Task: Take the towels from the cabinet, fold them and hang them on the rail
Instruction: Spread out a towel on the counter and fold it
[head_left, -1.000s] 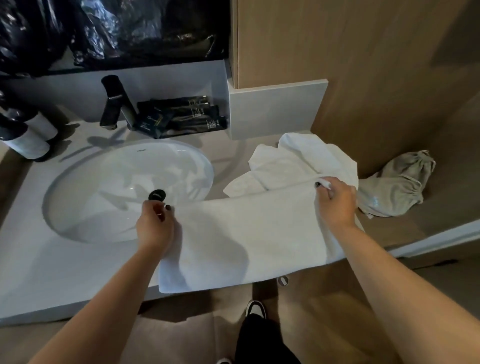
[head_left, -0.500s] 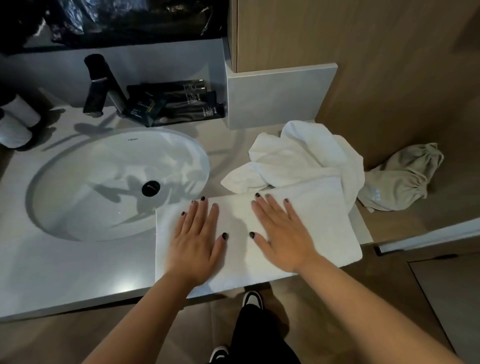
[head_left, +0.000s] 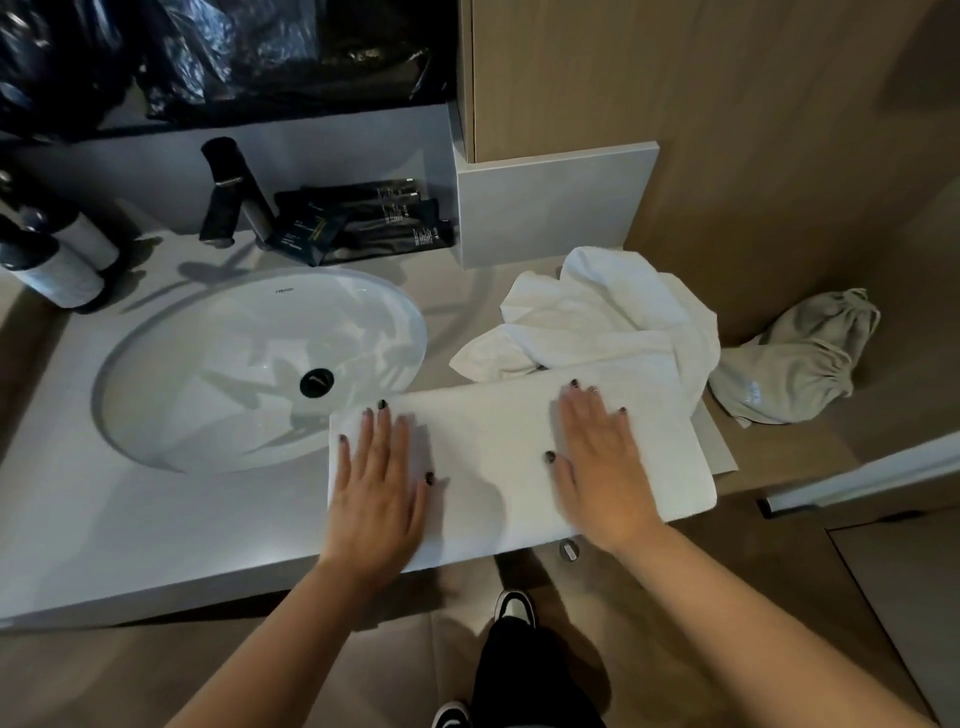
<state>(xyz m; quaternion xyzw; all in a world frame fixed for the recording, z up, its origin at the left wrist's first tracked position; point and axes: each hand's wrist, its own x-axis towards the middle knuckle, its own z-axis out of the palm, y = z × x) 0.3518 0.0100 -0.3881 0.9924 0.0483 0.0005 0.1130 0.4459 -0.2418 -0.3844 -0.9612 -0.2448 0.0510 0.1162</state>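
Observation:
A white towel (head_left: 493, 447), folded into a long flat strip, lies on the grey counter (head_left: 156, 519) just right of the sink. My left hand (head_left: 376, 488) presses flat on its left end, fingers straight and spread. My right hand (head_left: 602, 467) presses flat on its right half the same way. Behind the strip, a second white towel (head_left: 597, 317) lies crumpled in a heap against the counter's back corner.
A round white sink (head_left: 223, 364) with a black drain and black faucet (head_left: 223, 192) fills the counter's left. Dark toiletry packets (head_left: 363, 218) and two bottles (head_left: 57, 260) stand at the back. A beige drawstring bag (head_left: 795, 358) lies on the lower wooden shelf at right.
One second ago both hands pinched the towel's far edge; they laid it over, flattened on the fold, and have since slid apart toward the towel's ends.

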